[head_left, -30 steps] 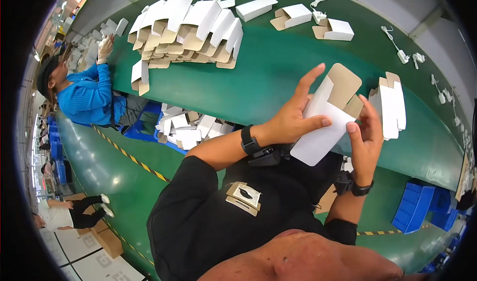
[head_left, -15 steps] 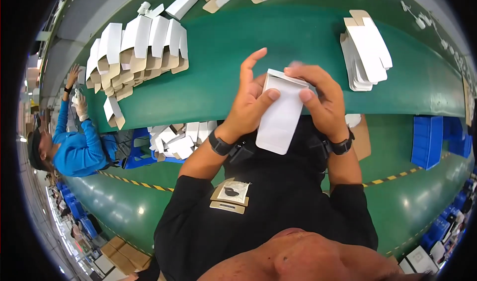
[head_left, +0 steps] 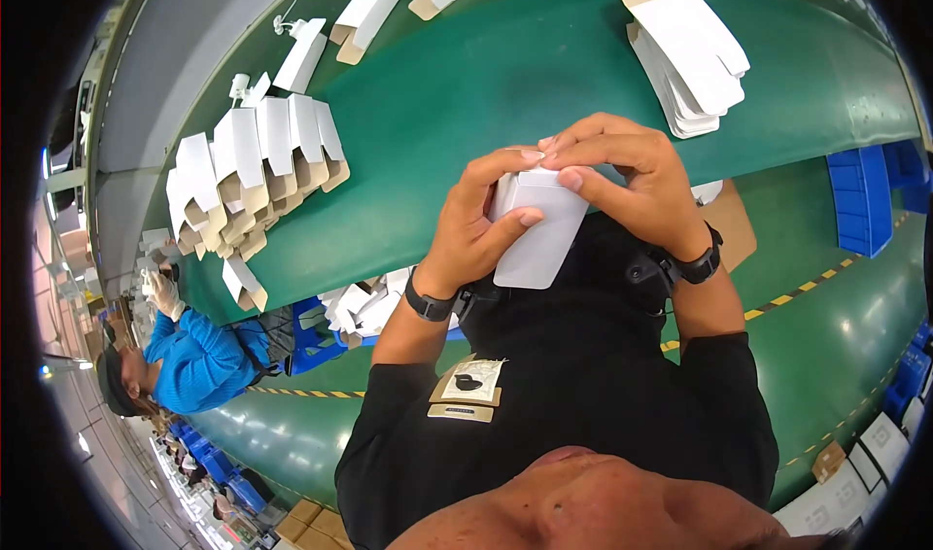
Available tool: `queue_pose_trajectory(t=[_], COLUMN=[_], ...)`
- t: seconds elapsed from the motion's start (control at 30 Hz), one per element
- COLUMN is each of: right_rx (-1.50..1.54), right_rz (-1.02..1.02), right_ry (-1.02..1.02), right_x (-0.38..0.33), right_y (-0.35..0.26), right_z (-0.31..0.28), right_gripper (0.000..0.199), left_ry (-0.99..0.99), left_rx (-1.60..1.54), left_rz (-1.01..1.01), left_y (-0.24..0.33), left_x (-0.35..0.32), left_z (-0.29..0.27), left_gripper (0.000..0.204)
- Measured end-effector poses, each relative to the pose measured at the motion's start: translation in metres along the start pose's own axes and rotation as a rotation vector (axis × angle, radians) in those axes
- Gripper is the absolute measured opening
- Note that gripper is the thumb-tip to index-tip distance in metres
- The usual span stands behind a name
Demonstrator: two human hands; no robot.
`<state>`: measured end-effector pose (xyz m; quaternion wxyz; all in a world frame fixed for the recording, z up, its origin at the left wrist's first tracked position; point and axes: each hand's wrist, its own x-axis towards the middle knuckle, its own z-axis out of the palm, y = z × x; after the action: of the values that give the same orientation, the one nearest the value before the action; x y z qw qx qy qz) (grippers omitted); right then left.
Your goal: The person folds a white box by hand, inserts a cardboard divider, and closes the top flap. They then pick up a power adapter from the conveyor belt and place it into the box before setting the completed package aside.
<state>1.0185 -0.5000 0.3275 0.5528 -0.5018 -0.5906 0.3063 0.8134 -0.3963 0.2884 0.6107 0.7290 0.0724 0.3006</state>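
Observation:
Both my hands hold a small white cardboard box (head_left: 542, 234) in front of my body, at the near edge of the green work surface. My left hand (head_left: 478, 222) is closed round its left side, thumb lying on the front face. My right hand (head_left: 622, 176) grips the top end, its fingertips pressed along the upper edge and meeting the left fingers there. The fingers partly hide the top end. To the far left stand rows of white boxes (head_left: 238, 152) with brown flaps open toward me. A stack of flattened white cartons (head_left: 685, 54) lies at the far right.
Several more white boxes (head_left: 367, 14) stand along the far edge beside white adapters with cords (head_left: 239, 86). Below the surface, a blue bin (head_left: 316, 341) holds white cartons. Blue bins (head_left: 860, 200) are at the right. A co-worker in a blue top (head_left: 199, 360) is at the left.
My left fingers, raised before, have folded onto the box's top end, and the right fingers have moved across it. The lifted top flap now looks pressed down. The whole view has turned somewhat.

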Motion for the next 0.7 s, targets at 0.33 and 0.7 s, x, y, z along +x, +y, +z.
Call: queue_pose_trajectory(t=[0.33,0.7], right_rx=[-0.395,-1.16], right_rz=[-0.14,0.281], right_ry=[0.185,0.485], right_x=[0.01,0.019], right_y=[0.027,0.051], right_z=[-0.013,-0.077], right_gripper=[0.04,0.037], left_ry=[0.058,0.025], left_rx=[-0.234,1.174], left_rz=[-0.089,0.268], left_y=[-0.029,-0.116], left_x=[0.05,0.28], left_z=[-0.005,-0.05], left_gripper=[0.039,0.059])
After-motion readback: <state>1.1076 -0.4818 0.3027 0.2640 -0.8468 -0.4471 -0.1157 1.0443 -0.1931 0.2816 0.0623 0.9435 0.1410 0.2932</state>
